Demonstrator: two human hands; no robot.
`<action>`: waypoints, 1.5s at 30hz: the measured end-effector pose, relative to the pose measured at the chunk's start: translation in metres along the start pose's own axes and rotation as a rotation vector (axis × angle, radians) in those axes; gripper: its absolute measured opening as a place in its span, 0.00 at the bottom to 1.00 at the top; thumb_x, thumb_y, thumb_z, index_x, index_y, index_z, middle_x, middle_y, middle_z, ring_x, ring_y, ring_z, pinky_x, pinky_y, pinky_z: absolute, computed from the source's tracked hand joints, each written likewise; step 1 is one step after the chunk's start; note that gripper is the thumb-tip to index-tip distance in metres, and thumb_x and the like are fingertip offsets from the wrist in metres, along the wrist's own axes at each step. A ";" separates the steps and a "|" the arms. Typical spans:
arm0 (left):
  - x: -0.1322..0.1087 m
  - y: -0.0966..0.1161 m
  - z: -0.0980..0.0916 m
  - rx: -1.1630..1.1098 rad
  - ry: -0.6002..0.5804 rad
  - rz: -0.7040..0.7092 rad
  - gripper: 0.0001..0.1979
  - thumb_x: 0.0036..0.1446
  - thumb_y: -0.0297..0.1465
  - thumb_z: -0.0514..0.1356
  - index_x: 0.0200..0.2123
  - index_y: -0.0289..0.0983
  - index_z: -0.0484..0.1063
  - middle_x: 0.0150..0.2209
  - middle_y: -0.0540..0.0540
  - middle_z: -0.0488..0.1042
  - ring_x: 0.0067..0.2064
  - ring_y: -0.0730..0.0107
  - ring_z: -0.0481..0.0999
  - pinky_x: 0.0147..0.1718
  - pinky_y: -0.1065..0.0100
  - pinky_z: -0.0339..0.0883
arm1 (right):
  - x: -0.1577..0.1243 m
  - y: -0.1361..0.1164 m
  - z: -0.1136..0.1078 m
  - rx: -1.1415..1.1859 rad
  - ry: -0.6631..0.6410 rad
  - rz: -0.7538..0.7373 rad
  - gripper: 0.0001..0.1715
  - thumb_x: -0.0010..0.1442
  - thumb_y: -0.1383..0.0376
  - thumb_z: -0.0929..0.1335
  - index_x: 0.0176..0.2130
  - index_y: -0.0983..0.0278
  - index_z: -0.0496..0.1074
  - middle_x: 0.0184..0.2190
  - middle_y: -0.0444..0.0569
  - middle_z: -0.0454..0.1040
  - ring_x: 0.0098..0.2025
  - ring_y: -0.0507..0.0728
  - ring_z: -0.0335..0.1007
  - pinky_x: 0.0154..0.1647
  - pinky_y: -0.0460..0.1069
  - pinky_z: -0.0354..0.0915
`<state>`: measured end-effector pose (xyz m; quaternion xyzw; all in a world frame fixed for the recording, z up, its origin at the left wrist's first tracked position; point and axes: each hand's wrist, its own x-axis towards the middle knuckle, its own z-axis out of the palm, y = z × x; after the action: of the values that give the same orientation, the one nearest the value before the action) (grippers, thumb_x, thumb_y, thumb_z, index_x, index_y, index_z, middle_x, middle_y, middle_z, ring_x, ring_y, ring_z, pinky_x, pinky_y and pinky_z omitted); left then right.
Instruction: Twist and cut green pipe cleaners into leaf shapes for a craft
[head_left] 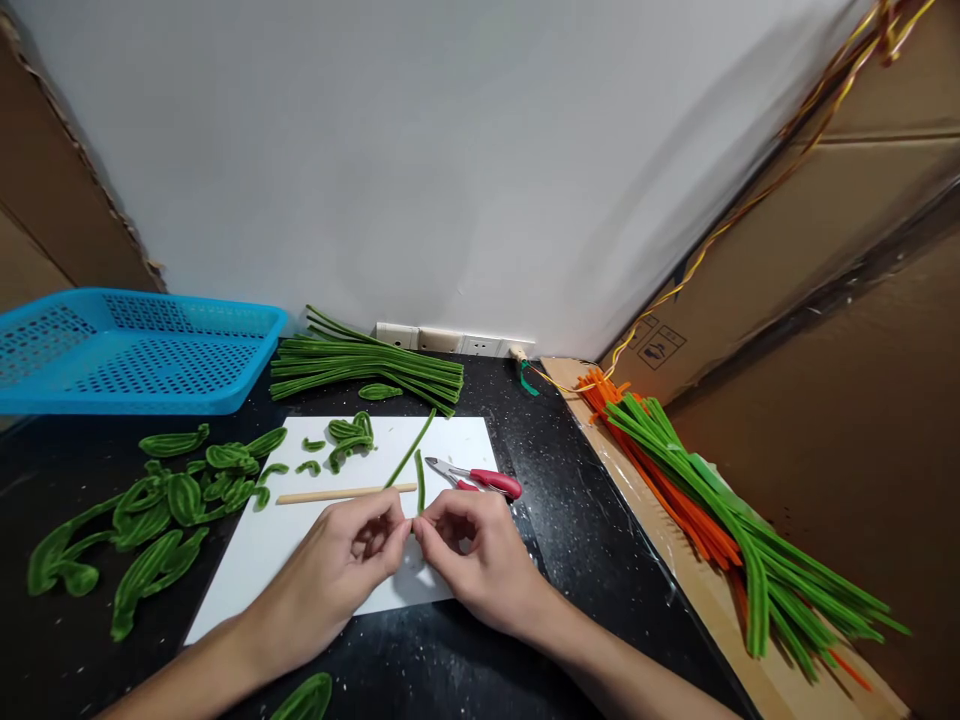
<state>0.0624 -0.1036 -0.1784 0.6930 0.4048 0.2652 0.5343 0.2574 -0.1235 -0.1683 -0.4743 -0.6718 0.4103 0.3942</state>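
Note:
Over a white sheet of paper (pixel 247 570), my left hand (pixel 349 550) and my right hand (pixel 480 555) meet with thumbs and forefingers pinched together. A dark green pipe cleaner (pixel 410 450) rises from behind the left fingers, and a shorter green piece (pixel 420 480) stands up by the right fingertips. The part between the fingertips is mostly hidden. Just behind the hands lies a thin wooden stick (pixel 330 495). Red-handled cutting pliers (pixel 495 482) rest beside my right hand, jaws pointing left. Small bent green pieces (pixel 351 435) lie on the paper's far half.
Many shaped green leaf pieces (pixel 184 498) are spread on the black tabletop (pixel 600 600) at left. A blue perforated basket (pixel 259 350) stands behind them. A dark green pipe cleaner bundle (pixel 367 365) lies by the wall sockets (pixel 439 341). Bright green (pixel 720 510) and orange bundles (pixel 660 480) lie on cardboard at right.

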 end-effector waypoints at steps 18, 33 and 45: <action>-0.001 0.006 0.003 0.062 0.095 0.060 0.19 0.70 0.44 0.55 0.30 0.37 0.66 0.26 0.54 0.60 0.28 0.73 0.60 0.27 0.71 0.55 | 0.000 -0.001 -0.001 -0.023 0.059 0.003 0.15 0.66 0.61 0.70 0.29 0.65 0.74 0.24 0.45 0.72 0.26 0.51 0.64 0.26 0.46 0.56; -0.003 0.004 -0.006 -0.159 0.049 0.022 0.19 0.68 0.46 0.58 0.32 0.37 0.67 0.26 0.54 0.60 0.28 0.72 0.58 0.29 0.70 0.53 | 0.000 -0.001 -0.012 0.104 -0.101 -0.061 0.10 0.69 0.60 0.69 0.38 0.64 0.73 0.28 0.43 0.70 0.29 0.51 0.63 0.30 0.47 0.58; -0.002 0.007 -0.007 -0.137 -0.023 0.032 0.18 0.70 0.46 0.57 0.34 0.37 0.70 0.29 0.53 0.63 0.32 0.71 0.61 0.32 0.69 0.55 | 0.000 -0.001 -0.011 0.100 -0.113 0.005 0.15 0.71 0.56 0.68 0.36 0.63 0.73 0.28 0.44 0.69 0.30 0.53 0.62 0.30 0.48 0.57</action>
<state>0.0578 -0.1022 -0.1692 0.6640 0.3686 0.2928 0.5809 0.2673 -0.1217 -0.1635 -0.4319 -0.6703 0.4705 0.3779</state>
